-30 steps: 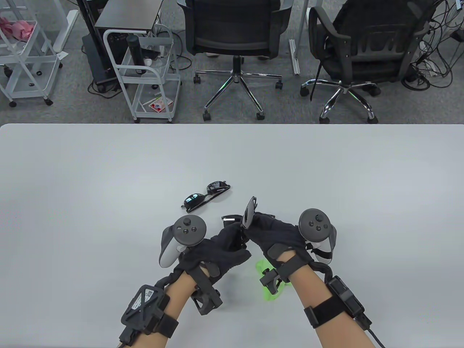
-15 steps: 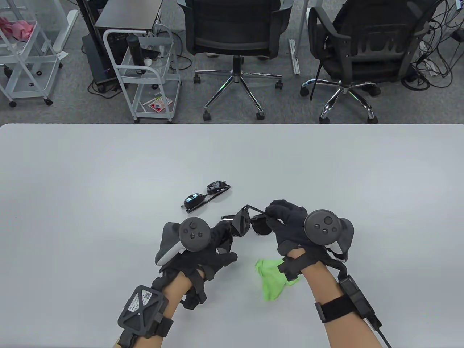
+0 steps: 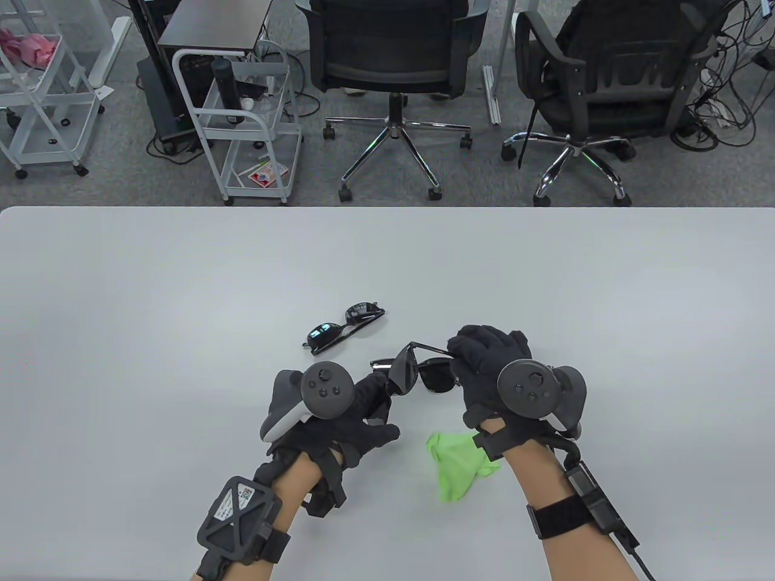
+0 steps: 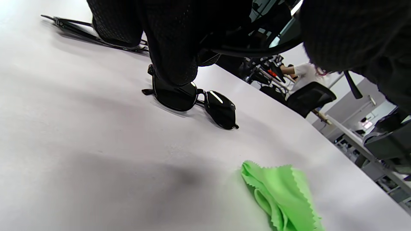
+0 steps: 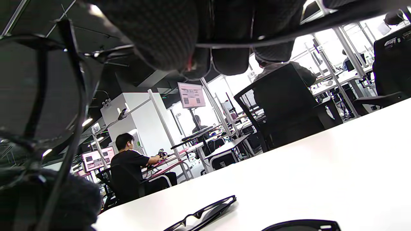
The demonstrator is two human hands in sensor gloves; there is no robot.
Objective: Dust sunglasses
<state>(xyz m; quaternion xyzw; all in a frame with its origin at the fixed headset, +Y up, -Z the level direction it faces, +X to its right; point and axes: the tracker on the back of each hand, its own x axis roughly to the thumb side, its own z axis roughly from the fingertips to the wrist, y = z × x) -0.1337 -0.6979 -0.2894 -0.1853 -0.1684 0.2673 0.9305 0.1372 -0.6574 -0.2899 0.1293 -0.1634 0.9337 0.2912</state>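
We see a pale grey counter (image 3: 181, 302) with a smooth, matte top, rounded at its far corners. Beyond it lie grey carpet, two black office chairs (image 3: 393, 60) on chrome star bases, a white wire trolley (image 3: 242, 121) and a tangle of cables (image 3: 726, 91) at the far right.

In the table view, both hands hold one pair of sunglasses (image 3: 404, 375) just above the counter, near its front middle. The left hand (image 3: 357, 417) has its grip curled round the lens end; the right hand (image 3: 484, 357) pinches a thin temple arm between curled fingers. A second pair (image 3: 344, 328) lies folded farther back, and a third pair (image 3: 433, 378) rests on the counter beneath the held one. A green cloth (image 3: 457, 463) lies crumpled by the right wrist, untouched.

The left wrist view shows us what the overhead one hides: the third pair (image 4: 192, 102) standing lens-forward on the counter, and the cloth's (image 4: 282, 195) pinked, zigzag edge. The right wrist view adds the room behind: rows of desks, monitors and a seated person (image 5: 131, 160) in black. It also shows the held lens (image 5: 35, 86) close at the left and the fingertips (image 5: 221, 61) closed on the temple.
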